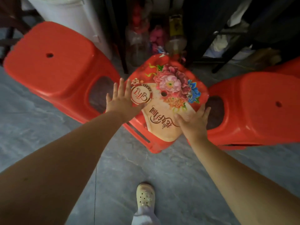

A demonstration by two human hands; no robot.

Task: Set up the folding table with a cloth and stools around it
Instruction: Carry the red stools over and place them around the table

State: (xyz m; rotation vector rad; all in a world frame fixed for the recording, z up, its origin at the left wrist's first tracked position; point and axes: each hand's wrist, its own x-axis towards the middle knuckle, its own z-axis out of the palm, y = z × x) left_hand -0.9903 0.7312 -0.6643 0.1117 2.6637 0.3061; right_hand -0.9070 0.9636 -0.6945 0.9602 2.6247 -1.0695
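Flower-print stool (pixel 168 95) stands on the grey floor (pixel 24 119) just ahead of my shoe (pixel 145 195), the middle one of three.

Both arms are stretched straight out and down toward it.
- **Left hand** (pixel 121 101): flat, fingers straight and spread, over the seat's left corner, thumb lying across the printed top.
- **Right hand** (pixel 193 122): also flat, fingers straight, at the near right edge of the seat, thumb on the print.
- **Grip state:** neither grip has closed on anything; both are wide open and hold nothing. Contact looks likely at the thumbs, but I can't tell for sure.

Handling, my guess:
- Moulded plastic, so light, stiff and not fragile.
- The glossy printed top looks slick, so palms pressed on it won't lift the stool.
- Best hold is under the seat rim at two opposite sides, fingers curled beneath.
- A side cut-out like the ones on its neighbours might also work. None shows on this stool from here.
- A dark slot line runs along the near side. It could be one stool or a nested stack; I can't tell, so I'd expect some sticking on the lift.

Plain red stool on the left (pixel 53 46) sits just beside it. Plain red stool on the right (pixel 259 88) is close against the other side, behind my right hand.

Farther back are a white bin (pixel 69 15) and some bottles (pixel 138 41) in dim clutter.
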